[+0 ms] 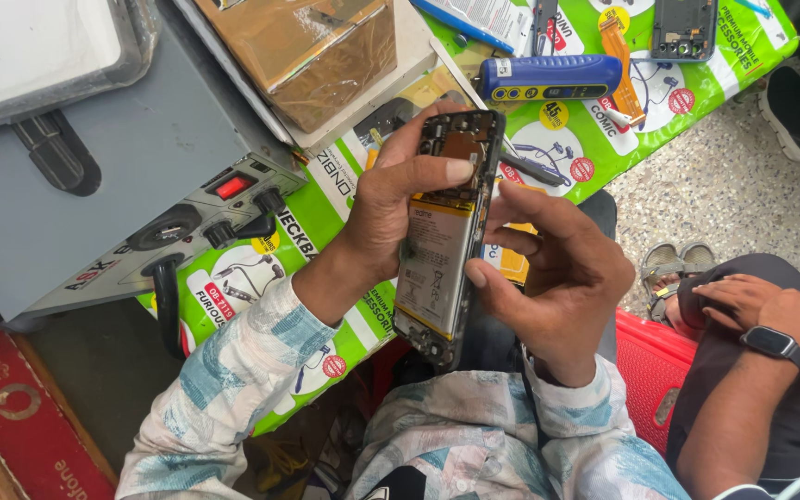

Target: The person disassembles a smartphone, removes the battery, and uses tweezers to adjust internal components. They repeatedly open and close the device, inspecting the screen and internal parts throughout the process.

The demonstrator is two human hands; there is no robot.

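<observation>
opened phone (442, 243) upright, left hand (398, 199) grip, right hand (562, 278) thumb on edge

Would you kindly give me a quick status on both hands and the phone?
Left hand gripping opened black phone, battery exposed. Right hand steadying its edge. Nothing in the way.

Opened phone (443, 243): dark plastic frame, glossy foil-wrapped battery (432, 259), bare metal shields. Table cover (567, 139): glossy printed plastic sheet. Power unit (94, 176): matt grey painted metal. Box (303, 51): cardboard under shiny film. Floor (724, 185): rough speckled stone. Sleeves (224, 370): soft patterned cloth.
</observation>
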